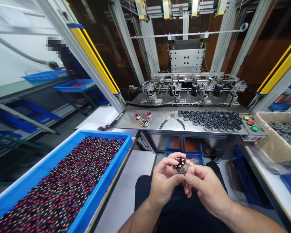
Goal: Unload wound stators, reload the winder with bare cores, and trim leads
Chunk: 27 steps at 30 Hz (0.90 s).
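In the head view, the left hand, at bottom centre, curls its thumb and fingers around a wound core held above the lap. The right hand has its thumb and fingertips drawn close at the core's lower right edge; whether they pinch the core itself, I cannot tell.

Across the middle of the frame runs a smooth metal ledge. Three red-topped cores sit toward its left, pliers with splayed handles lie near its centre, and a tight cluster of dark cores fills much of its right half. Yellow, red and green buttons mark the ledge's right end.

Behind the ledge, a machine stands within metal posts, yellow strips slanting up either side and yellow blocks hanging at the top edge.

At lower left, a blue tray is packed with red and copper-coloured cores. At right, a lined box of grey parts rests on a white surface. In the blurred upper left, a dark-clothed person stands near shallow blue trays.
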Tool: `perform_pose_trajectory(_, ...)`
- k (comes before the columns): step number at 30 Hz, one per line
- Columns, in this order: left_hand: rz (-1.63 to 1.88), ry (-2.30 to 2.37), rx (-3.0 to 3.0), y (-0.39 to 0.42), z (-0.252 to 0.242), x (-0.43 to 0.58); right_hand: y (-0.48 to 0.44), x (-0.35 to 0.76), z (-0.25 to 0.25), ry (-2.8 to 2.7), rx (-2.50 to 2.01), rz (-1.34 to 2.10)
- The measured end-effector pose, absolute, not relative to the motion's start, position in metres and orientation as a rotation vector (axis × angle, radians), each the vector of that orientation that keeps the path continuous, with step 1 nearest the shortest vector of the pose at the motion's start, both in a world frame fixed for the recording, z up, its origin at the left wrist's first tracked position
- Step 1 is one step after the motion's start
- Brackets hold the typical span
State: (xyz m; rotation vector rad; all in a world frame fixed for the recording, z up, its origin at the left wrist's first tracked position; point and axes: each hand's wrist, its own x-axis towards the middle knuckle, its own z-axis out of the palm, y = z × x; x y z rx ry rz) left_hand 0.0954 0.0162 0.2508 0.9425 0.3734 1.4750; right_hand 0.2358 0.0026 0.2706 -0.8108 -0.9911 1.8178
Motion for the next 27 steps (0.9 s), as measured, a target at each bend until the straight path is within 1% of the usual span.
perform_pose_trajectory(7,1.478,0.417,0.998,0.02,0.249,0.091,0.005,0.242,0.271,-0.859,-0.634,1.901)
perform_pose_trajectory(13,1.438,0.443,1.248,0.021,0.249,0.09,0.008,0.239,0.271,-0.835,-0.457,2.041)
perform_pose_trajectory(15,1.476,0.503,1.327,0.02,0.248,0.087,0.009,0.24,0.268,-0.897,-0.481,2.002)
perform_pose_trajectory(16,1.526,0.584,1.355,0.019,0.248,0.085,0.01,0.243,0.266,-0.961,-0.523,1.92)
perform_pose_trajectory(18,1.577,0.788,1.426,0.016,0.249,0.08,0.012,0.25,0.262,-1.176,-0.643,1.59)
perform_pose_trajectory(20,1.476,0.914,1.516,0.011,0.251,0.077,0.013,0.258,0.259,-1.444,-0.723,1.128)
perform_pose_trajectory(22,1.329,0.928,1.551,0.005,0.254,0.078,0.013,0.263,0.258,-1.663,-0.725,0.756)
perform_pose_trajectory(24,1.277,0.895,1.496,0.002,0.256,0.084,0.013,0.266,0.258,-1.775,-0.697,0.569)
perform_pose_trajectory(27,1.283,0.872,1.426,0.001,0.258,0.091,0.011,0.27,0.261,-1.837,-0.688,0.508)
